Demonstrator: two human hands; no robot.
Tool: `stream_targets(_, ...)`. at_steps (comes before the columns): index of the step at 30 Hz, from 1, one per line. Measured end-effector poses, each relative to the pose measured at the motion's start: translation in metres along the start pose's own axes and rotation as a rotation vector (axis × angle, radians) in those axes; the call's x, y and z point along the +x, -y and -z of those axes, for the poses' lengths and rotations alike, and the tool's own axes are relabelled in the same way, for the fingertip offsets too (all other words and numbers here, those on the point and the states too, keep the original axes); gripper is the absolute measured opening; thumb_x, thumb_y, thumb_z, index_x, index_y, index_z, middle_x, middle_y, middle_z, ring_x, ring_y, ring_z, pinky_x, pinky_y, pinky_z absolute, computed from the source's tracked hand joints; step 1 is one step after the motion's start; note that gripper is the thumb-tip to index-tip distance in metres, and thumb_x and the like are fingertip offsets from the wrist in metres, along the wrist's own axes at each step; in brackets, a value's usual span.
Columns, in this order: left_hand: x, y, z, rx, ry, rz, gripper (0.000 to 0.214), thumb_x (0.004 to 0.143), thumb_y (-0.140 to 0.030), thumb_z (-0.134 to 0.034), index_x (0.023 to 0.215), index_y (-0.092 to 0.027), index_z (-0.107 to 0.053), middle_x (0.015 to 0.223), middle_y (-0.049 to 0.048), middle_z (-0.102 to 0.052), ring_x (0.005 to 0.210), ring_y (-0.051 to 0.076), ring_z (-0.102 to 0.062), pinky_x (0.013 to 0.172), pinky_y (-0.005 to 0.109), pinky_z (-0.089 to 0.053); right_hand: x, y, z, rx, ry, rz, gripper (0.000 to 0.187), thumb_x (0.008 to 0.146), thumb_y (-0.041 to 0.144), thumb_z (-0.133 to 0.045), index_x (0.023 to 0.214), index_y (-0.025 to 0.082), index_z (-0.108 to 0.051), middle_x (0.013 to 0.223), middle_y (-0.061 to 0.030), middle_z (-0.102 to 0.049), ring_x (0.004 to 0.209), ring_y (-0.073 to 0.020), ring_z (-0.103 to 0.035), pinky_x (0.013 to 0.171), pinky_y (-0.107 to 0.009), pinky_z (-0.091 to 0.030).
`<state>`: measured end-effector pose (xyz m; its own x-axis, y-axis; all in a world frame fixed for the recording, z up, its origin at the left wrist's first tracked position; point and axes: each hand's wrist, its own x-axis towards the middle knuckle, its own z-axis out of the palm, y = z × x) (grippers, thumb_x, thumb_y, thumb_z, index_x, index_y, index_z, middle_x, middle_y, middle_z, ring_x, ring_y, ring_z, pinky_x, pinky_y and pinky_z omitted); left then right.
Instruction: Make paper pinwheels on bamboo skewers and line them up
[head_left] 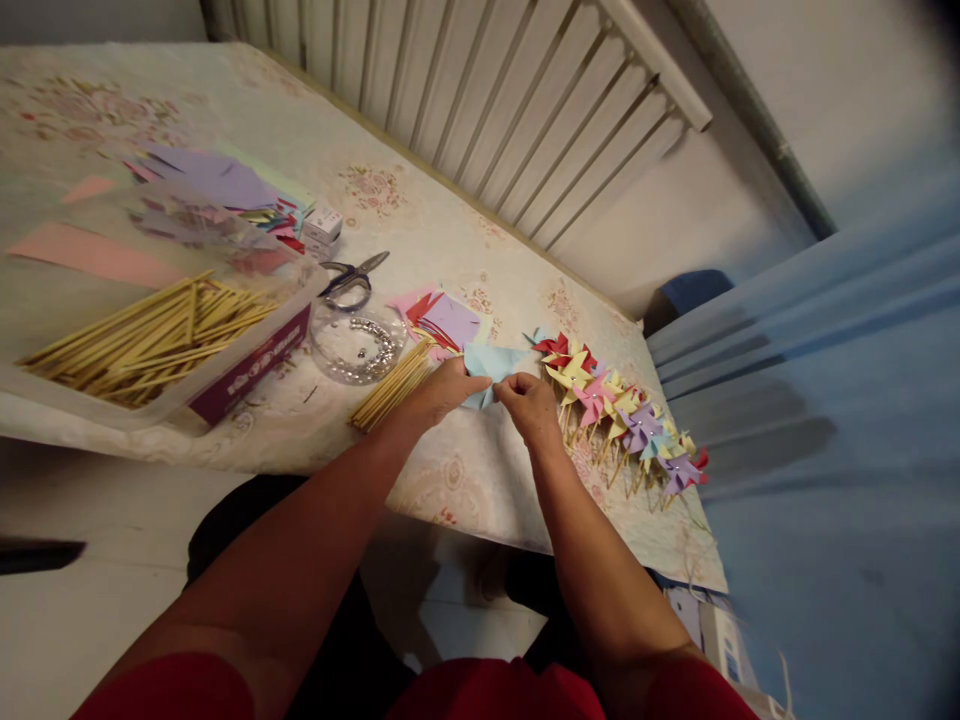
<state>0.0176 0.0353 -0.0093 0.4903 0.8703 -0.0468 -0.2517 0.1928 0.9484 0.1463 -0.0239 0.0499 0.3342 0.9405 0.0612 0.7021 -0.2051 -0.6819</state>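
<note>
"Light-blue paper (495, 362) is what the hands have. Where is it?"

"It is just to the right of the stick bundle (391, 388), between the two hands."

"What is each hand doing?"

"The left hand (448, 386) is nearly closed, with its thumb and fingers gripping the left side of the paper. The right hand (531, 402) has its fingertips squeezed together. They seem to pinch the paper's edge, but I can't tell if they hold something tiny too."

"What could go wrong?"

"The paper might rip if both hands pull too hard. It could get creased if the left thumb pushes down too much. A flap might also pop loose if the pinch slips."

"Anything else?"

"The left wrist is very near the stick bundle, so a bump could make the sticks roll. A big bump might shake the clear round dish (319, 350), just left of the bundle, and spill its silver beads (386, 345)."

"How does the paper look?"

"It's pale and plain. One wide part sticks out above the hands, with a pointy corner on the right. A smaller part shows below. It looks bent or cut, but fingers hide the middle."
</note>
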Motion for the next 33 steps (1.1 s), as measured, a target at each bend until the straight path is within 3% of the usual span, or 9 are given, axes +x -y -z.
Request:
stream_targets(8, -0.001, -0.001, 0.000, 0.069, -0.029, 0.007, 0.023, 0.067, -0.020, -0.069, 0.088, -0.012, -0.071, 0.068, 0.0006, -0.066, 0.070, 0.015, -0.060, 0.064, 0.023, -0.047, -0.001, -0.002, 0.003, 0.008, -0.029, 0.037, 0.026, 0.070, 0.044, -0.064, 0.063, 0.019, -0.061, 0.059, 0.0023, -0.055, 0.059, -0.0138, -0.049, 0.060, -0.028, -0.038)
stream_targets(10, 0.001, 0.001, 0.001, 0.080, 0.001, 0.003, 0.024, 0.068, -0.022, -0.067, 0.089, -0.012, -0.070, 0.072, 0.0016, -0.067, 0.070, 0.015, -0.060, 0.063, 0.023, -0.047, 0.004, -0.002, 0.013, -0.019, -0.125, 0.077, 0.030, 0.070, 0.047, -0.067, 0.076, 0.018, -0.066, 0.070, -0.0009, -0.062, 0.064, -0.0158, -0.053, 0.064, -0.030, -0.042)
stream_targets(13, 0.001, 0.001, 0.003, 0.152, 0.063, 0.000, 0.024, 0.069, -0.025, -0.064, 0.090, -0.013, -0.069, 0.077, 0.0022, -0.068, 0.068, 0.014, -0.058, 0.061, 0.023, -0.045, 0.020, -0.005, 0.034, -0.033, -0.217, 0.178, 0.050, 0.065, 0.048, -0.073, 0.103, 0.016, -0.067, 0.102, -0.0099, -0.068, 0.082, -0.0202, -0.060, 0.077, -0.035, -0.048)
stream_targets(16, -0.004, -0.004, 0.003, 0.276, 0.167, 0.011, 0.021, 0.070, -0.024, -0.061, 0.087, -0.014, -0.067, 0.075, 0.0012, -0.065, 0.062, 0.012, -0.054, 0.056, 0.022, -0.040, 0.040, -0.010, 0.053, 0.035, 0.019, 0.183, 0.056, 0.060, 0.048, -0.079, 0.105, 0.016, -0.067, 0.107, -0.0117, -0.069, 0.092, -0.0223, -0.063, 0.083, -0.037, -0.050)
stream_targets(19, -0.010, -0.009, 0.002, 0.344, 0.266, 0.031, 0.019, 0.068, -0.022, -0.058, 0.084, -0.014, -0.065, 0.069, -0.0006, -0.060, 0.058, 0.011, -0.050, 0.054, 0.022, -0.036, 0.052, -0.016, 0.061, 0.101, 0.412, 0.096, 0.047, 0.060, 0.048, -0.081, 0.094, 0.016, -0.071, 0.091, -0.0071, -0.072, 0.083, -0.0194, -0.065, 0.080, -0.034, -0.051)
stream_targets(22, -0.012, -0.012, 0.001, 0.404, 0.294, 0.013, 0.016, 0.067, -0.022, -0.058, 0.081, -0.015, -0.063, 0.067, -0.0009, -0.057, 0.057, 0.011, -0.048, 0.053, 0.023, -0.035, 0.052, -0.019, 0.058, 0.066, 0.624, 0.040, 0.039, 0.061, 0.046, -0.081, 0.082, 0.015, -0.072, 0.077, -0.0025, -0.071, 0.071, -0.0158, -0.062, 0.071, -0.029, -0.050)
stream_targets(27, -0.013, -0.014, 0.001, 0.493, 0.273, 0.023, 0.015, 0.067, -0.023, -0.057, 0.078, -0.015, -0.063, 0.066, 0.0004, -0.059, 0.057, 0.012, -0.048, 0.052, 0.023, -0.033, 0.042, -0.017, 0.043, 0.048, 0.705, -0.021, 0.030, 0.061, 0.042, -0.079, 0.072, 0.015, -0.072, 0.065, -0.0001, -0.068, 0.059, -0.0136, -0.058, 0.058, -0.025, -0.046)
stream_targets(33, -0.014, -0.015, 0.000, 0.570, 0.276, 0.007, 0.020, 0.066, -0.022, -0.055, 0.081, -0.014, -0.067, 0.071, 0.0023, -0.063, 0.061, 0.014, -0.052, 0.053, 0.023, -0.034, 0.033, -0.007, 0.035, -0.096, 0.629, 0.016, 0.015, 0.062, 0.028, -0.072, 0.069, 0.015, -0.072, 0.055, 0.0025, -0.062, 0.052, -0.0113, -0.052, 0.050, -0.021, -0.039)
